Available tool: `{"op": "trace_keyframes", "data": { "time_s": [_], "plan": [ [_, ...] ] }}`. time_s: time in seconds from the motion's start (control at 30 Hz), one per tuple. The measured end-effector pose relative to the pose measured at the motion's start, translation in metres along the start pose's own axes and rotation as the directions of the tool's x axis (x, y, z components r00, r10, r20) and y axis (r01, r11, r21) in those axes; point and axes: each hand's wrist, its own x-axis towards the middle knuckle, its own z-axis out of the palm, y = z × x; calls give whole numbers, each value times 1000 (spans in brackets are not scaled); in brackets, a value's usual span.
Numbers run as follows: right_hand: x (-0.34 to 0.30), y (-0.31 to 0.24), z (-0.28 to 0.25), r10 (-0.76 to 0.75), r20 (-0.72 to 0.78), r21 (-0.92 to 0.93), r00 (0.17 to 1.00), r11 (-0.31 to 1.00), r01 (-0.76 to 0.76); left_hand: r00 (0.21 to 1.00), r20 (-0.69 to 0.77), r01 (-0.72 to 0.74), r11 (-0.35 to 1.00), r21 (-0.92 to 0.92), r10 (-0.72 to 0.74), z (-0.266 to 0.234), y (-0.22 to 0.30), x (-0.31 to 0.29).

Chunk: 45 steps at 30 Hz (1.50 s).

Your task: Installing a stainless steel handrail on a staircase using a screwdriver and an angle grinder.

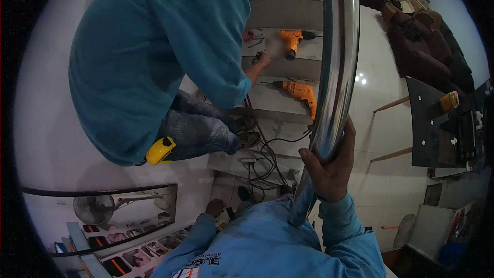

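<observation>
My right hand [332, 170] is wrapped round a thick polished metal tube [339, 67]. The tube slants up from my chest to the top of the view. My left hand [215, 207] hangs low beside my body, and its fingers are too dark and small to read. Ahead on the left a co-worker in a blue shirt [154, 51] bends over the steps. One hand [264, 62] of the co-worker is over a step, near an orange cordless drill [291, 41]. On the step below it lies an orange corded drill [300, 92].
Dark cables [265, 170] tangle across the lower steps [278, 100]. A yellow tape measure [160, 150] hangs at the co-worker's waist. To the right, past the tube, are a glossy tiled floor [378, 134], a dark table [432, 123] and a brown sofa [422, 46]. A mirror [123, 211] stands at lower left.
</observation>
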Motion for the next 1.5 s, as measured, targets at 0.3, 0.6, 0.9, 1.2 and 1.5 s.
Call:
{"op": "trace_keyframes", "data": {
  "time_s": [0.3, 0.6, 0.9, 1.2, 1.5],
  "plan": [
    [-12, -3, 5, 124, -5, 62, 992, 990, -124, 971, -42, -210, 918, 338, 237, 12, 2, -2],
    [-21, 13, 29, 114, -63, 17, 992, 993, -113, 991, -131, -132, 530, -838, 39, -77, 186, -2],
    [-22, 13, 37, 51, -120, -25, 991, 998, -55, 905, -358, -398, 165, -902, 230, -139, 284, -3],
    [-23, 17, 46, 55, -163, 11, 985, 999, -54, 773, -509, -453, -232, -861, 380, -157, 314, 22],
    [-44, -16, 51, 109, -111, 23, 988, 994, -108, 840, -424, -463, 41, -885, 337, -167, 303, -28]
  ]
}}
